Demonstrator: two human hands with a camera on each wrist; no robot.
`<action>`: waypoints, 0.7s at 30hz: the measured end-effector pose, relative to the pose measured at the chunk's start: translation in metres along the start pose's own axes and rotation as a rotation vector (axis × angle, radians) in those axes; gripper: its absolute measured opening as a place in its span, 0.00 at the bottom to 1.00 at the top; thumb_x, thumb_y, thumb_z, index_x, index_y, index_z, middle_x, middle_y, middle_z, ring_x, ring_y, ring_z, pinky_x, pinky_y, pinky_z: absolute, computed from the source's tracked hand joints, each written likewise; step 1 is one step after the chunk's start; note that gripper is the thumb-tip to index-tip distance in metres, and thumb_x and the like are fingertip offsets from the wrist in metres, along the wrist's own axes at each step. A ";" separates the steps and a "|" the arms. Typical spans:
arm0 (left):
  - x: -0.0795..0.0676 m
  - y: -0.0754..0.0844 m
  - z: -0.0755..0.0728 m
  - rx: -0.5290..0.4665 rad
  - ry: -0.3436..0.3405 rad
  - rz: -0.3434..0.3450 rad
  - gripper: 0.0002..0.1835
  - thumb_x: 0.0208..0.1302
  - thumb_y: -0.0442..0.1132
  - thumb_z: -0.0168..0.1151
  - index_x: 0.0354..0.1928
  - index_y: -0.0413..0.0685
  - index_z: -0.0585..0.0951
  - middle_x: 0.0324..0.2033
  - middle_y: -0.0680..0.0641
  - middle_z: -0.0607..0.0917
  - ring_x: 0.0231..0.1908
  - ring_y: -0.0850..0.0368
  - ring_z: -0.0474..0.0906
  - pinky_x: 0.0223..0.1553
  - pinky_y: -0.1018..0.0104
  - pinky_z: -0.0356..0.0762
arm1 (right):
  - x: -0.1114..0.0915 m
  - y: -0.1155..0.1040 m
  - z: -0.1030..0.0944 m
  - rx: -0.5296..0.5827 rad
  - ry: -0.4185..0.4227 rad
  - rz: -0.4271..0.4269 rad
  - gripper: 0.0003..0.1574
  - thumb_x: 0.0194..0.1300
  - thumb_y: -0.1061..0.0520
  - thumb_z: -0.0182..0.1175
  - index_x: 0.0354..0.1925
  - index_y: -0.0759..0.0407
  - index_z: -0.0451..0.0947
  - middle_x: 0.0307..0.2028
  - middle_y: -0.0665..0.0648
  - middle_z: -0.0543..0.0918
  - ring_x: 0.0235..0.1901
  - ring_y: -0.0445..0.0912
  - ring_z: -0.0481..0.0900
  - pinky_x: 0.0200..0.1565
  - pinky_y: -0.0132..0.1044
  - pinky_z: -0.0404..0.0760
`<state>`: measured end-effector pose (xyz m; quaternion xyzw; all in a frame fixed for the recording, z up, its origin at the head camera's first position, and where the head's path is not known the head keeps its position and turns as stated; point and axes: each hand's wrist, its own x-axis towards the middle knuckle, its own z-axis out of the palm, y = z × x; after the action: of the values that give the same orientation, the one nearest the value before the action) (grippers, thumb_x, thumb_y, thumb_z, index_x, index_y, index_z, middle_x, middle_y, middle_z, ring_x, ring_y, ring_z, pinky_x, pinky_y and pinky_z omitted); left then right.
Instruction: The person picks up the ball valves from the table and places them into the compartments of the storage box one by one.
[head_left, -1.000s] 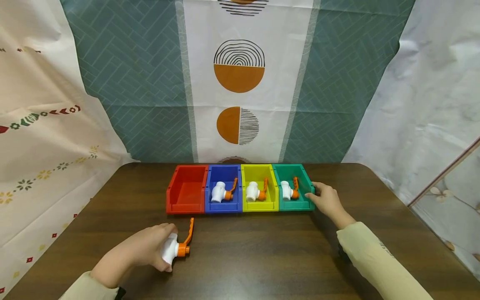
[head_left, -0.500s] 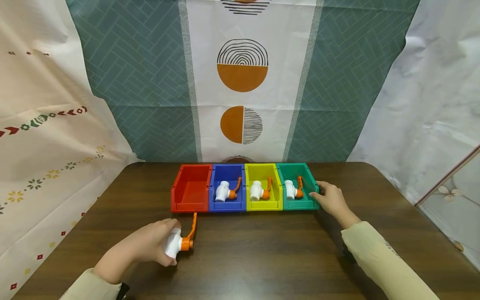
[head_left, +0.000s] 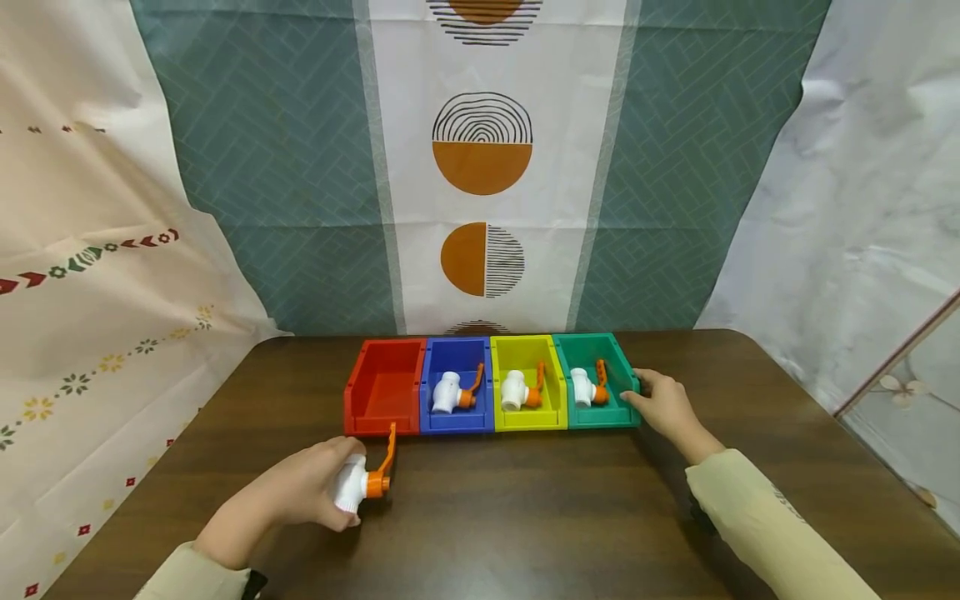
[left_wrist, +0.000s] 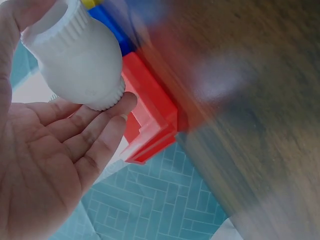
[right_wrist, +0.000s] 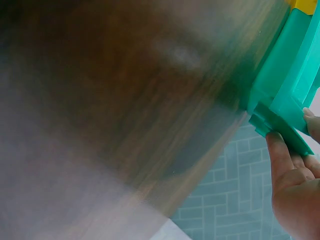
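Observation:
My left hand (head_left: 296,492) grips a white plastic ball valve (head_left: 350,485) in front of the red bin (head_left: 381,423). The valve's orange lever handle (head_left: 388,450) points away from me, its tip overlapping the red bin's front edge in the head view. In the left wrist view the valve's white body (left_wrist: 85,60), with ribbed ends, sits between thumb and fingers. My right hand (head_left: 667,414) holds the outer side wall of the green bin (head_left: 603,419). In the right wrist view the thumb lies inside that wall (right_wrist: 280,127) and the fingers outside.
Red, blue (head_left: 457,422), yellow (head_left: 531,420) and green bins stand in a row near the back of the dark wooden table (head_left: 517,517). The blue, yellow and green bins each contain a similar valve. A patterned curtain (head_left: 480,192) hangs behind the table.
My left hand has carried the valve a little forward, closer to the red bin. The right hand keeps its hold on the green bin. The head view has shifted slightly.

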<state>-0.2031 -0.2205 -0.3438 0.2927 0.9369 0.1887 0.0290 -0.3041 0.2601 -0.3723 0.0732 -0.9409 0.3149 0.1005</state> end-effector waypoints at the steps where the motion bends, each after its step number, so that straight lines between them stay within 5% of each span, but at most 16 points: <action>1: 0.001 -0.001 0.001 -0.003 0.007 0.004 0.33 0.36 0.47 0.77 0.44 0.40 0.72 0.32 0.55 0.75 0.29 0.66 0.69 0.27 0.73 0.73 | -0.001 0.000 0.000 0.001 0.000 -0.001 0.31 0.64 0.60 0.59 0.59 0.78 0.66 0.50 0.77 0.78 0.46 0.65 0.80 0.43 0.52 0.83; 21: 0.015 -0.014 0.000 -0.038 0.081 -0.002 0.35 0.37 0.46 0.77 0.46 0.37 0.72 0.33 0.52 0.75 0.32 0.63 0.70 0.28 0.72 0.74 | 0.000 0.003 0.000 0.007 0.031 -0.019 0.30 0.63 0.62 0.60 0.58 0.78 0.67 0.49 0.76 0.78 0.46 0.65 0.80 0.44 0.54 0.82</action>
<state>-0.2230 -0.2222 -0.3483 0.2833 0.9339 0.2182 -0.0031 -0.3050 0.2624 -0.3735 0.0778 -0.9373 0.3185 0.1180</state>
